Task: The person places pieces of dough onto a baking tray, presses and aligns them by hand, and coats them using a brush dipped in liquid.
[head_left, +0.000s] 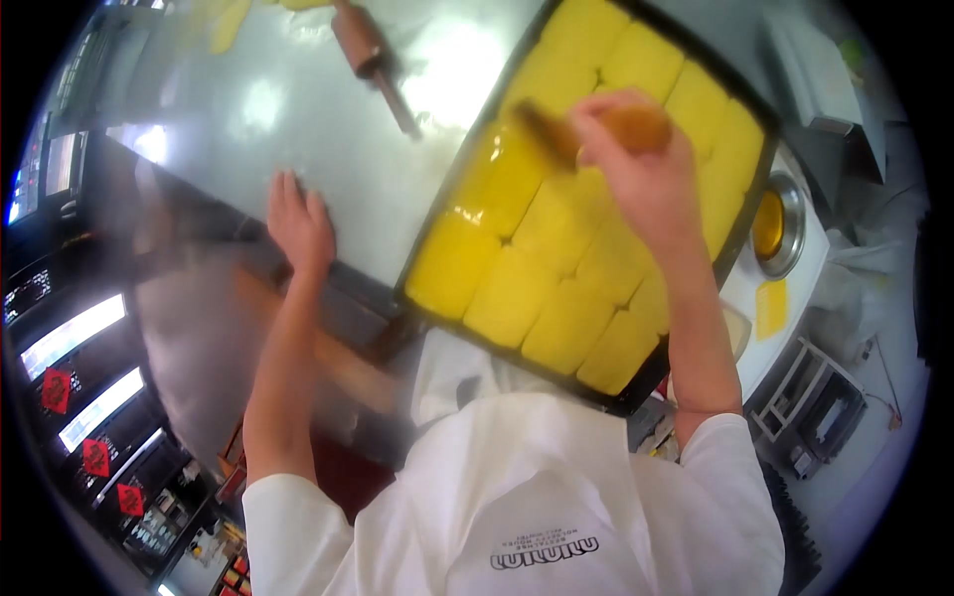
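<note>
My right hand (651, 184) is closed round a pastry brush (545, 135), blurred by motion, over a dark baking tray (402, 288). Flat yellow dough pieces (552, 221) lie in rows there, edge to edge. Some on the left side, like the glossy piece (494, 179), have a wet shine; others look matt. At the edge of the steel table (328, 109), my left hand (301, 226) rests with its fingers stretched out, holding nothing.
A wooden rolling pin (360, 42) lies beyond the tray's left side, near yellow dough scraps (229, 25). To the right, a metal bowl (792, 238) of orange-yellow liquid stands on a white surface (813, 260), beside a yellow square (771, 309).
</note>
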`<state>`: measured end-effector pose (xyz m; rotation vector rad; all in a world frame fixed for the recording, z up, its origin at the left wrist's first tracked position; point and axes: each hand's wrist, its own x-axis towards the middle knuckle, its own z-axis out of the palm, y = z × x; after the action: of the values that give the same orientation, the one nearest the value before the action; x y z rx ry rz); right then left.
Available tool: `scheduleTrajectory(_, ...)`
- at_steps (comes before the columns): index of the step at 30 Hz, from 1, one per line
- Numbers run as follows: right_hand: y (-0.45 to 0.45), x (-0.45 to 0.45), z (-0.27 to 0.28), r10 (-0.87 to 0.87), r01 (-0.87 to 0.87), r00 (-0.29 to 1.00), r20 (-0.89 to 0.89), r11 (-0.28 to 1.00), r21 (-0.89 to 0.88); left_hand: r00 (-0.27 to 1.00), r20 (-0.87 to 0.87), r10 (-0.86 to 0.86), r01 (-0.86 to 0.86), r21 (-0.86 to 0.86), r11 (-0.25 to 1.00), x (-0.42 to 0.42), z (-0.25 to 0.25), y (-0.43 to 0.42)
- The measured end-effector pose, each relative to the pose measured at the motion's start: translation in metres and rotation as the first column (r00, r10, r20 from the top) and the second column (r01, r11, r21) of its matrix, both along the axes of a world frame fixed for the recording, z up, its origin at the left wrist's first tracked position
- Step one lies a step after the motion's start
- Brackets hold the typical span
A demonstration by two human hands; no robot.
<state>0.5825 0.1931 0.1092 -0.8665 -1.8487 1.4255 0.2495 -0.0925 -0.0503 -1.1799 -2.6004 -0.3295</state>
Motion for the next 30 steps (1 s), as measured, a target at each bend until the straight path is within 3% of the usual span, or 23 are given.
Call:
scheduleTrajectory(1, 0.014, -0.005, -0.009, -0.013, 0.021, 0.999, -0.036, 0.973, 0.231, 1.000, 0.015, -0.002, 0.002, 0.010, 1.000, 0.002, 0.003, 0.001)
scheduleTrajectory(2, 0.021, -0.011, -0.011, -0.039, 0.001, 0.997, 0.072, 0.885, 0.465, 1.000, 0.029, -0.005, 0.005, 0.014, 1.000, 0.003, 0.005, 0.001)
scheduleTrajectory(3, 0.024, -0.016, -0.020, -0.024, -0.065, 0.989, 0.149, 0.821, 0.567, 0.999, 0.043, -0.009, 0.009, 0.014, 1.000, 0.003, 0.007, 0.000)
scheduleTrajectory(5, 0.025, -0.023, -0.046, -0.030, -0.212, 0.952, 0.306, 0.656, 0.724, 0.999, 0.038, 0.002, -0.002, 0.002, 1.000, 0.002, 0.008, 0.001)
scheduleTrajectory(7, -0.001, -0.024, -0.058, 0.047, -0.328, 0.922, 0.385, 0.624, 0.710, 0.999, 0.041, -0.001, 0.001, 0.006, 1.000, 0.004, 0.008, 0.003)
scheduleTrajectory(9, -0.036, -0.015, -0.044, 0.173, -0.404, 0.904, 0.392, 0.648, 0.646, 1.000, 0.020, -0.016, 0.016, 0.014, 1.000, 0.003, 0.008, 0.003)
scheduleTrajectory(12, -0.045, -0.009, 0.002, 0.333, -0.470, 0.867, 0.370, 0.793, 0.388, 0.999, 0.044, -0.005, 0.005, -0.005, 1.000, 0.000, 0.002, -0.001)
scheduleTrajectory(13, -0.035, -0.010, 0.004, 0.324, -0.375, 0.905, 0.276, 0.914, 0.154, 0.998, 0.058, 0.001, 0.000, -0.016, 1.000, 0.000, 0.001, -0.002)
scheduleTrajectory(14, -0.016, -0.016, 0.004, 0.286, -0.271, 0.940, 0.184, 0.957, -0.100, 0.996, 0.083, 0.011, -0.009, -0.019, 1.000, -0.001, 0.000, -0.002)
scheduleTrajectory(15, 0.005, -0.023, 0.004, 0.219, -0.171, 0.970, 0.100, 0.919, -0.355, 0.997, 0.074, 0.012, -0.011, -0.020, 1.000, -0.001, 0.001, -0.002)
scheduleTrajectory(17, 0.078, -0.029, -0.018, 0.200, -0.099, 0.956, 0.217, 0.910, -0.402, 0.999, 0.053, 0.009, -0.007, -0.030, 1.000, -0.004, 0.000, -0.004)
scheduleTrajectory(19, 0.129, -0.022, -0.045, 0.083, -0.021, 0.988, 0.132, 0.909, -0.417, 1.000, 0.015, -0.014, 0.014, -0.004, 1.000, 0.000, 0.005, -0.001)
scheduleTrajectory(22, 0.153, -0.011, -0.022, -0.058, 0.086, 0.985, 0.163, 0.982, -0.170, 1.000, 0.016, -0.026, 0.026, 0.022, 0.999, 0.002, 0.009, 0.002)
scheduleTrajectory(25, 0.126, -0.008, -0.024, -0.079, 0.084, 0.994, -0.077, 0.994, 0.068, 0.999, 0.026, -0.023, 0.022, 0.026, 0.999, 0.003, 0.009, 0.001)
scheduleTrajectory(26, 0.107, -0.010, -0.023, -0.029, 0.036, 0.999, -0.032, 0.978, 0.208, 0.999, 0.026, -0.024, 0.023, 0.025, 0.999, 0.003, 0.010, 0.000)
scheduleTrajectory(28, 0.073, -0.013, -0.029, 0.047, -0.133, 0.988, 0.150, 0.758, 0.639, 0.999, 0.022, -0.036, 0.035, 0.029, 0.999, 0.002, 0.011, 0.003)
scheduleTrajectory(30, 0.041, -0.016, -0.056, 0.084, -0.292, 0.944, 0.318, 0.658, 0.694, 0.999, 0.019, -0.046, 0.046, 0.023, 0.999, 0.003, 0.009, 0.004)
